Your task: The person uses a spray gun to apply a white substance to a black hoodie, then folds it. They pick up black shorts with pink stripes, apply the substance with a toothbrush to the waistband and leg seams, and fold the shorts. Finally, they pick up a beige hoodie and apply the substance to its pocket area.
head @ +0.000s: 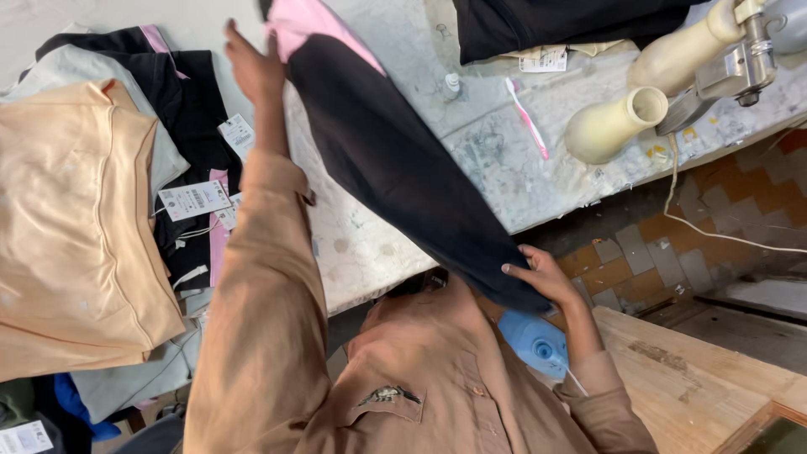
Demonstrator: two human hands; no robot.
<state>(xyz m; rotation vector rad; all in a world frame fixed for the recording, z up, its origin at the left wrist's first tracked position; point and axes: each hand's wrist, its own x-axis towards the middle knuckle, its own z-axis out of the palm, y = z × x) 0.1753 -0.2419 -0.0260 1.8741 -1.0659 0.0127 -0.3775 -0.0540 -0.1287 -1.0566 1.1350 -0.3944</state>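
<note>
My left hand (252, 67) reaches out over the white worktable (361, 244) and holds the far end of a long dark garment (403, 168), where pink fabric (315, 25) shows. My right hand (542, 277) grips the near end of the same dark garment at the table's edge. The garment is stretched between both hands, slanting across the table. I wear a tan long-sleeved shirt.
A stack of folded garments, peach (76, 227), grey and black with paper tags (193, 200), lies at the left. A cream machine arm (618, 126), a pink pen-like tool (527, 119) and a dark cloth (546, 25) sit on the far side. A blue object (531, 340) and wooden bench (681, 378) are near me.
</note>
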